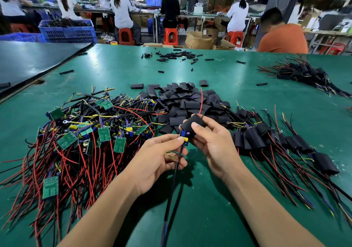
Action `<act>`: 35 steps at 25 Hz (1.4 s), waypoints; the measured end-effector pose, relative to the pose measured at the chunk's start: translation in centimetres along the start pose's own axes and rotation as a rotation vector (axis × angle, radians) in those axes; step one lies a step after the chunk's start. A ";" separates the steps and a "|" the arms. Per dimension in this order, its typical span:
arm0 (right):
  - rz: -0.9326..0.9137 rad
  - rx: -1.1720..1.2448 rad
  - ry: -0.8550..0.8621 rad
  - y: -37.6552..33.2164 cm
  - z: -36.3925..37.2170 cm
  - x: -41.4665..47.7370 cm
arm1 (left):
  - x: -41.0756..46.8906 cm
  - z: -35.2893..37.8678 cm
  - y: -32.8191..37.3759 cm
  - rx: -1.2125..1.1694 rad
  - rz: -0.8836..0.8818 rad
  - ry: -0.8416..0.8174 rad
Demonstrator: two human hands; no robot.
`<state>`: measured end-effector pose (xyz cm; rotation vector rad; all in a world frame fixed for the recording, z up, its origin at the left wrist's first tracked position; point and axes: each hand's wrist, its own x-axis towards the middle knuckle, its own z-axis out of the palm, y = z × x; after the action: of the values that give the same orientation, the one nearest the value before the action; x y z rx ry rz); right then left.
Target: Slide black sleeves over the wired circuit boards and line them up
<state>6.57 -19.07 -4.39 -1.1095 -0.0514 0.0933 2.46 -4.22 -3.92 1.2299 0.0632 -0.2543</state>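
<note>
My two hands work one piece above the green table (209,199). My right hand (211,142) grips one black sleeve (193,124) between thumb and fingers. My left hand (163,157) pinches the lower end of one circuit board (184,135), whose blue and yellow parts show just under the sleeve's mouth. One red wire (201,102) sticks out of the sleeve's top. To my left lies one heap of bare wired boards (85,132), roughly nine green faces showing. Behind is one pile of loose sleeves (182,102), too many to count. To my right is one row of sleeved boards (266,138).
</note>
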 end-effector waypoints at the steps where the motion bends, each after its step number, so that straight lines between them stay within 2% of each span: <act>1: 0.011 0.001 -0.016 -0.1 0.0 0.0 | 0.0 -0.2 0.1 -0.005 -0.002 -0.008; 4: 0.048 -0.057 -0.044 -0.6 -0.3 0.0 | -0.1 -0.3 0.3 0.005 -0.010 -0.025; 8: 0.078 -0.327 0.014 -1.1 -1.1 0.5 | -0.3 -0.2 0.3 0.046 -0.025 -0.066; 15: 0.223 0.087 -0.331 -1.4 -1.1 -0.2 | -0.6 0.0 0.8 -0.114 -0.086 -0.125; 20: 0.255 0.133 -0.383 -1.6 -1.8 -0.2 | -0.7 -0.2 1.2 -0.209 -0.081 -0.069; 29: 0.153 -0.050 -0.206 -0.6 -1.6 0.6 | -0.1 0.1 -0.1 0.209 0.135 0.208; 35: 0.073 -0.186 -0.107 0.3 -1.6 1.0 | -0.6 0.1 -0.3 0.547 0.285 0.241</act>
<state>7.65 -20.27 -5.36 -1.2915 -0.1170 0.2170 1.75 -4.32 -4.08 1.7891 0.0258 0.1391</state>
